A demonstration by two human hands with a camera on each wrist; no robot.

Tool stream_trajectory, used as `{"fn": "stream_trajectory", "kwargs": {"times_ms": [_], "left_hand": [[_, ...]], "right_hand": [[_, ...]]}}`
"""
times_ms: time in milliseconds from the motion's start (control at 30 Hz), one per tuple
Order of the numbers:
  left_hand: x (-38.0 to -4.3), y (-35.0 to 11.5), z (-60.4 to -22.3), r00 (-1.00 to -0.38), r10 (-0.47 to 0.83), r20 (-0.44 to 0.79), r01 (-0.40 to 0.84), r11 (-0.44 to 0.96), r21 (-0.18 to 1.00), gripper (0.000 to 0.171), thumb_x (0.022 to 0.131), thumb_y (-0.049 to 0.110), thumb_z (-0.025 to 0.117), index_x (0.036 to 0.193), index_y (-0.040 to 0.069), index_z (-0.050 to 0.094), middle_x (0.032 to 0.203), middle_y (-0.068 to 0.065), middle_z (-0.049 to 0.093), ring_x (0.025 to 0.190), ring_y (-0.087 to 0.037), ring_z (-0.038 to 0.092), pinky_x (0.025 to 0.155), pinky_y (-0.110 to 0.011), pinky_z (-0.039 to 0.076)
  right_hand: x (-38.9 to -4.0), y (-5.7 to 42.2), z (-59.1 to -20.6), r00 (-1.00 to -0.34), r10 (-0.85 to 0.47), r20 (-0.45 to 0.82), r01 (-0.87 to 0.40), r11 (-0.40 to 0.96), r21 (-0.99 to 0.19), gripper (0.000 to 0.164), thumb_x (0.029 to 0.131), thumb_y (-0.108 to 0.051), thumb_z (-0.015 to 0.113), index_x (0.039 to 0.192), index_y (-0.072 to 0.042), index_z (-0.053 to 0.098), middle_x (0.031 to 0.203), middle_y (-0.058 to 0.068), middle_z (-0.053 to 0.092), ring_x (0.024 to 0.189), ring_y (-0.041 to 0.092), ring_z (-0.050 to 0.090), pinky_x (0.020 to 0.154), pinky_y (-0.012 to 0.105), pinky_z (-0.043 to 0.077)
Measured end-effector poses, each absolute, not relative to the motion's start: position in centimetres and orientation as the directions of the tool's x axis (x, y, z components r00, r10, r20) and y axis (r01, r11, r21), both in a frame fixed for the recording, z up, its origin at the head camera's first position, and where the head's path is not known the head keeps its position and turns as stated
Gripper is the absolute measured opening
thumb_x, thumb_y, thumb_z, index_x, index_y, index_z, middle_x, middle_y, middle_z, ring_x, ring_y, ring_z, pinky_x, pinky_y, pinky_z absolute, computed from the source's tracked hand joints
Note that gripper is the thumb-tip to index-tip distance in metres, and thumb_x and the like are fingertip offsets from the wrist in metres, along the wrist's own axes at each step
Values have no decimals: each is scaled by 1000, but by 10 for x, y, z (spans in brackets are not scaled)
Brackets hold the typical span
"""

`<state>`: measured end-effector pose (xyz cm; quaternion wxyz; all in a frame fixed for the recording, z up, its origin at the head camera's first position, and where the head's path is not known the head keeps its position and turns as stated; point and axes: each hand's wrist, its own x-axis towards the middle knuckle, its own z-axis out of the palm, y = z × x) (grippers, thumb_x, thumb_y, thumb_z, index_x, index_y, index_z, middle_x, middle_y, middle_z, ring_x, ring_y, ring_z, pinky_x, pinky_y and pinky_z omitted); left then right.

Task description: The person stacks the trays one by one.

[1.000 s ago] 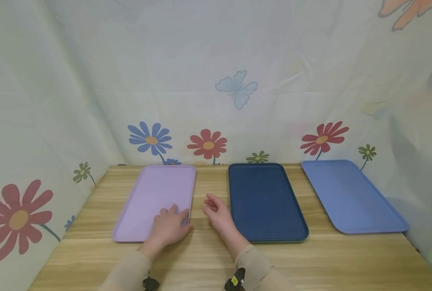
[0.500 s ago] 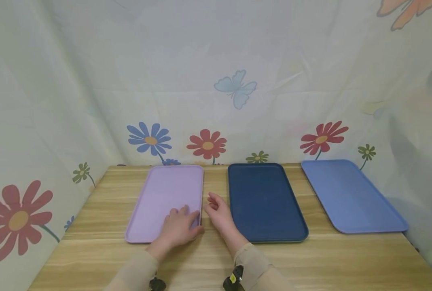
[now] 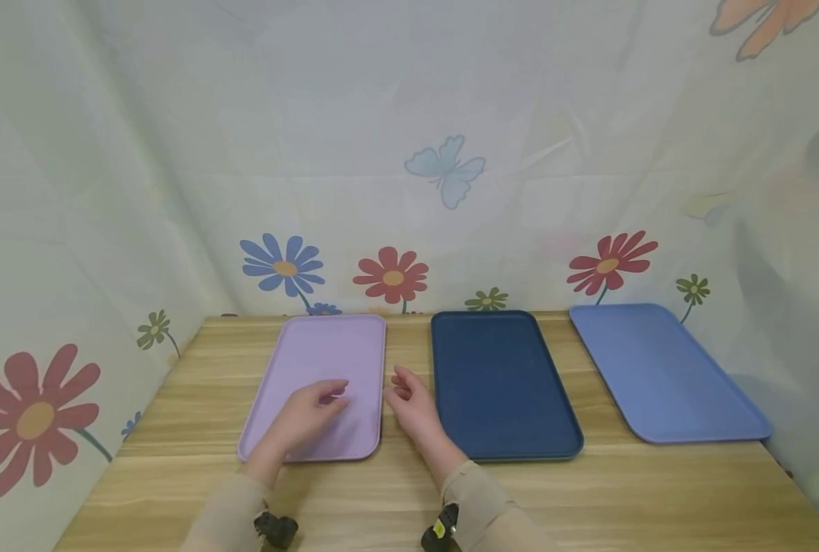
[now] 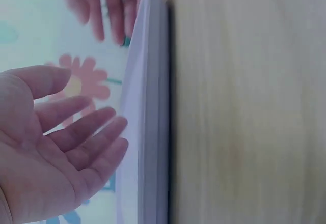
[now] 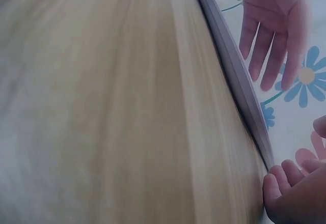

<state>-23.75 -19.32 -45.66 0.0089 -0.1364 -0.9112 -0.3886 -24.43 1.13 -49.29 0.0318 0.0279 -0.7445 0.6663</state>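
In the head view a lilac tray [image 3: 333,349] lies on the wooden table, left of a navy tray [image 3: 502,383]. My left hand [image 3: 307,414] hovers over the lilac tray's near half, fingers loosely bent and holding nothing. The left wrist view shows that hand [image 4: 61,152] with its palm in sight, apart from the tray's raised side [image 4: 154,132]. Between the two trays, my right hand [image 3: 415,410] rests on its outer edge with fingers loosely curled. Nothing is in its grasp; in the right wrist view its fingertips [image 5: 285,175] are right by the lilac tray's end.
A periwinkle-blue tray [image 3: 672,376] lies at the right, slanted, its near corner by the table's right edge. Bare wood [image 3: 382,502] shows along the front of the table [image 3: 168,414]. A flowered cloth [image 3: 520,192] hangs behind and on both sides.
The lilac tray has slid right, towards the navy one, under my left hand. That hand has since lifted off its right rim and drawn back left. My right hand has barely moved.
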Motion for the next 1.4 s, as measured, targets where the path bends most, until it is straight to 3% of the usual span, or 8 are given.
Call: {"fn": "stream_trajectory", "kwargs": {"times_ms": [200, 633, 933, 1200, 1400], "left_hand": [[-244, -216, -456, -979, 150, 136, 202, 655, 728, 41, 96, 17, 65, 131, -3, 60, 111, -15, 70, 104, -32, 64, 94, -46, 51], [-247, -257, -453, -990, 72, 119, 137, 640, 756, 47, 96, 16, 65, 135, -8, 54, 110, -20, 70, 104, -34, 65, 90, -39, 51], [-248, -282, -453, -996, 5, 89, 71, 645, 761, 53, 97, 22, 65, 139, -7, 50, 118, -24, 67, 109, -36, 63, 92, -36, 49], [-248, -300, -456, -998, -36, 48, 15, 623, 782, 57, 98, 24, 62, 142, -8, 44, 127, -31, 59, 115, -42, 58, 96, -48, 49], [-249, -312, -459, -998, -45, 33, -4, 641, 768, 59, 99, 26, 61, 143, -8, 43, 130, -31, 57, 117, -44, 56, 98, -52, 47]], "right_hand": [[-245, 9, -494, -996, -14, 89, -90, 132, -987, 55, 89, -5, 66, 140, 8, 49, 127, 25, 59, 115, 40, 56, 99, 48, 47], [-244, 4, -493, -995, -61, 74, -85, 199, -976, 63, 87, -9, 70, 143, 5, 46, 137, 24, 54, 120, 39, 53, 102, 49, 45], [-244, 6, -492, -989, -122, 89, -125, 332, -935, 67, 87, -12, 74, 144, 6, 44, 139, 25, 52, 124, 40, 53, 100, 47, 48], [-244, 7, -490, -980, -181, 80, -157, 461, -874, 70, 87, -17, 75, 148, -2, 44, 140, 22, 52, 122, 37, 55, 99, 44, 49], [-243, 11, -491, -966, -251, 53, -174, 488, -855, 75, 87, -17, 76, 150, -1, 39, 142, 23, 48, 125, 37, 53, 102, 42, 47]]}}
